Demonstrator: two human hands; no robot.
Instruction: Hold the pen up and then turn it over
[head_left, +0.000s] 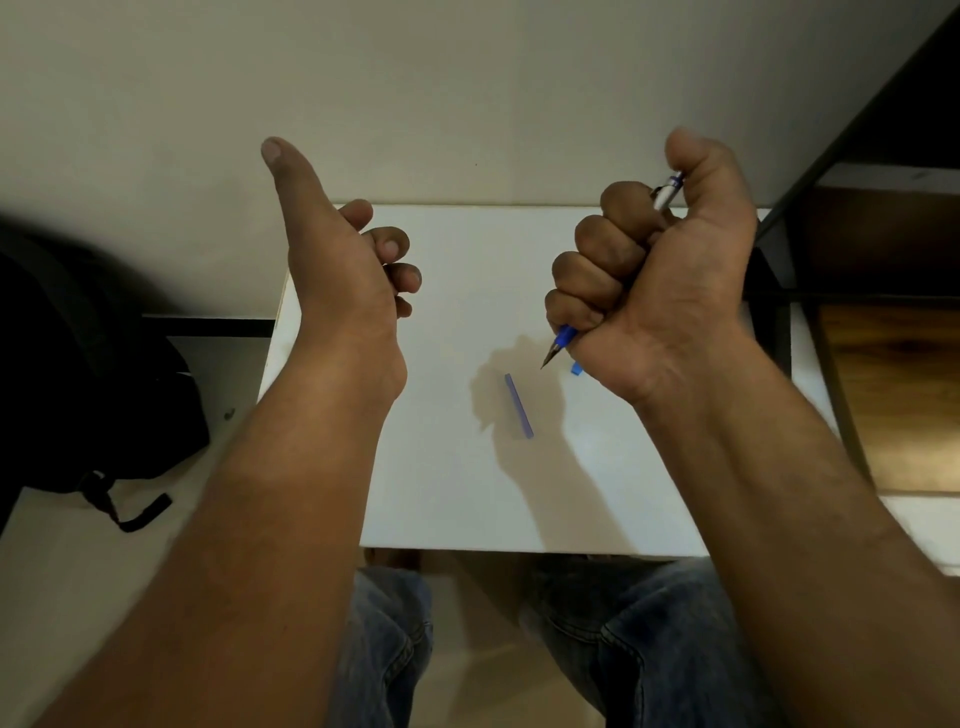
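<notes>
My right hand (654, 270) is raised above a small white table (447, 499) and grips a blue and silver pen (562, 338) in its fist. The pen's tip points down and left out of the bottom of the fist, and its silver end shows by the thumb. My left hand (337, 249) is raised at the table's left side, thumb stretched upward and fingers loosely curled with nothing in them. On the table under the right hand lie a thin blue stick (519, 406) and a small blue piece (575, 369), partly hidden by the hand.
A black bag (78, 364) with a strap lies on the floor to the left. A dark-framed shelf with wooden boards (893, 395) stands close on the right. A plain wall rises behind the table. My knees in jeans (644, 634) sit under the table's near edge.
</notes>
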